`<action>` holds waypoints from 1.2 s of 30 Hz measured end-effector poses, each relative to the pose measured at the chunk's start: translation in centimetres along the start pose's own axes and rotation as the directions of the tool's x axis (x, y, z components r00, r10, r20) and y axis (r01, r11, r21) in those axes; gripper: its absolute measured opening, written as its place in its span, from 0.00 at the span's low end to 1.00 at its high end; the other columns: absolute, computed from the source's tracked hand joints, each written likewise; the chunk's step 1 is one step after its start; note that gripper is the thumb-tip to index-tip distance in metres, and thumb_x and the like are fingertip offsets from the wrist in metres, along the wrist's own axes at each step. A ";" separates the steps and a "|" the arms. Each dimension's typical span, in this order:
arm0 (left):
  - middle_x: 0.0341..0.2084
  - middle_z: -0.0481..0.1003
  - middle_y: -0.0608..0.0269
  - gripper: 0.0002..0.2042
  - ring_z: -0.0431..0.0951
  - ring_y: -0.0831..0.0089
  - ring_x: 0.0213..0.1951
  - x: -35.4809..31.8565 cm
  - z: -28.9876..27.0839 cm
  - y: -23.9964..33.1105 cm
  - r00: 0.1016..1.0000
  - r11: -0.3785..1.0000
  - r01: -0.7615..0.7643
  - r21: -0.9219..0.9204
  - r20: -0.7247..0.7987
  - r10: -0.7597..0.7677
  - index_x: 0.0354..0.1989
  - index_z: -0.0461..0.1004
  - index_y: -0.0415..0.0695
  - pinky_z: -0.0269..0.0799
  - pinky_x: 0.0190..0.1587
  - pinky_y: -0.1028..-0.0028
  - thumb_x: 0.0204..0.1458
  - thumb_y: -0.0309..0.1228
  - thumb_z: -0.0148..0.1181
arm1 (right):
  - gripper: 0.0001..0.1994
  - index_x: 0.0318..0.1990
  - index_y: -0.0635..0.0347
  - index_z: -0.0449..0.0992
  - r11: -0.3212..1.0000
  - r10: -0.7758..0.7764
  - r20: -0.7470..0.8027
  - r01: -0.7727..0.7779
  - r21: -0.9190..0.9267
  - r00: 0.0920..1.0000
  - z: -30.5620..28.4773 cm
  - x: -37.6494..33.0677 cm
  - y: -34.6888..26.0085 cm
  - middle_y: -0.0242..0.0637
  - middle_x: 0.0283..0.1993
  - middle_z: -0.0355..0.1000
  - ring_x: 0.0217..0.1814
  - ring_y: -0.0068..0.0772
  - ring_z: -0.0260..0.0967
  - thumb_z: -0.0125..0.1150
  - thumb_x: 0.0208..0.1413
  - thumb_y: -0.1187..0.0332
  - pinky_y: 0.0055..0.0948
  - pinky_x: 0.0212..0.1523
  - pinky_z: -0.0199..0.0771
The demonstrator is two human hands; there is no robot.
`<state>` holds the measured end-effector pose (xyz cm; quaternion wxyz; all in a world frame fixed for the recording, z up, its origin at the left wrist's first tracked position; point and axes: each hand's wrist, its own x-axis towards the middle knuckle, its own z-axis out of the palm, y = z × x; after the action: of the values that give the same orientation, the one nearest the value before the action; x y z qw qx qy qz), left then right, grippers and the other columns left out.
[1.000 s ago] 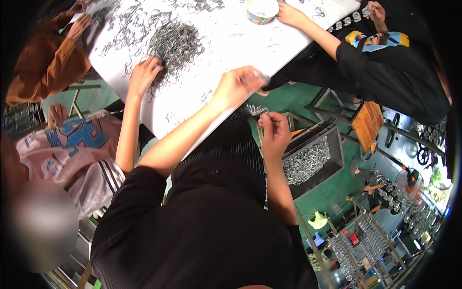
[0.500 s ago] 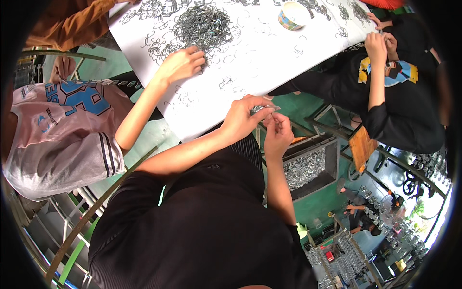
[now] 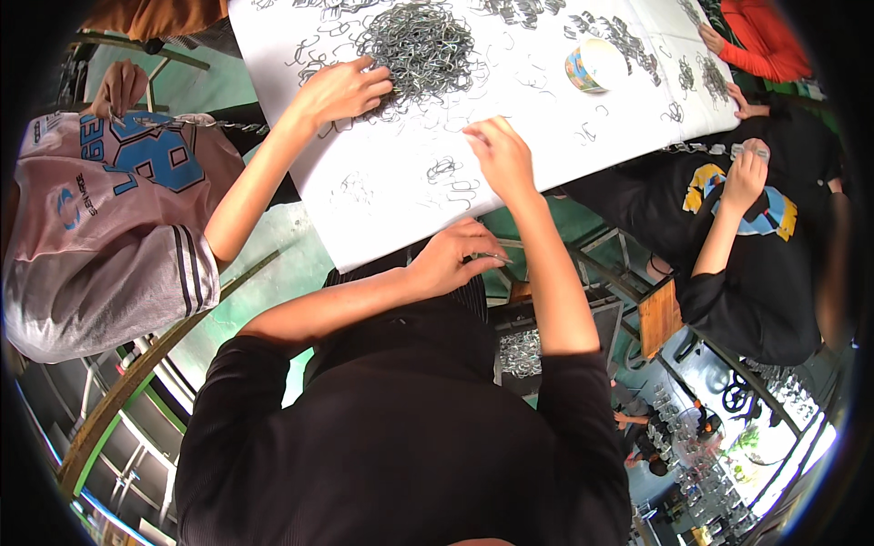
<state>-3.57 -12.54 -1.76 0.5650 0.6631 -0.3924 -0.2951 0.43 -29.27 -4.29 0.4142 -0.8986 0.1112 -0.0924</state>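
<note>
While the left hand [image 3: 455, 259] pinches a thin metal clip [image 3: 492, 258] at the table edge, the right hand [image 3: 501, 155] reaches forward, fingers loosely curled and seemingly empty, toward loose clips [image 3: 451, 177] just beside it; better to pick singly

Table: a white-covered table [image 3: 382, 196] is seen from ten to two o'clock, its near edge slanted toward the centre.
Floor: a green painted floor [image 3: 273, 264] is shown beneath the table edge, around nine o'clock from the centre.
Seating: a wooden stool [image 3: 660, 318] on a metal frame is placed at three o'clock.
Crate: a dark tray [image 3: 546, 341] of metal pieces is set on the floor near the centre.
Railing: a green and wood-coloured rail [image 3: 118, 409] is curved across seven o'clock.
Light: bright daylight is admitted at five o'clock.
</note>
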 end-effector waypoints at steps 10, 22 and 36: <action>0.31 0.75 0.64 0.06 0.72 0.65 0.37 -1.0 -0.2 -0.7 1.000 1.000 -0.022 -0.012 0.018 0.023 0.33 0.78 0.44 0.68 0.45 0.68 0.46 0.25 0.63 | 0.05 0.31 0.56 0.75 0.917 0.007 0.294 0.111 -0.382 0.956 6.2 6.2 -1.1 0.37 0.37 0.70 0.38 0.43 0.71 0.60 0.50 0.66 0.40 0.39 0.70; 0.33 0.75 0.60 0.08 0.76 0.70 0.33 0.4 -0.3 0.1 0.998 0.998 0.054 -0.044 0.034 -0.052 0.38 0.77 0.42 0.71 0.35 0.74 0.50 0.22 0.59 | 0.07 0.35 0.71 0.74 0.611 0.562 0.060 -0.462 0.643 0.825 -4.2 -2.7 -1.8 0.36 0.27 0.73 0.22 0.21 0.69 0.61 0.52 0.75 0.17 0.20 0.70; 0.28 0.78 0.61 0.06 0.76 0.76 0.28 4.8 0.4 1.5 0.997 0.995 0.073 -0.062 -0.004 -0.073 0.35 0.74 0.38 0.71 0.32 0.78 0.48 0.22 0.61 | 0.06 0.34 0.67 0.71 0.514 0.744 -0.238 -0.307 0.801 0.624 -5.5 -14.1 -6.2 0.39 0.28 0.74 0.28 0.27 0.75 0.59 0.56 0.72 0.20 0.26 0.73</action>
<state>-1.67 -16.91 -0.11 0.5755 0.6600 -0.3568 -0.3254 -13.74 -25.40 2.91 0.6732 -0.5190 0.4654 -0.2468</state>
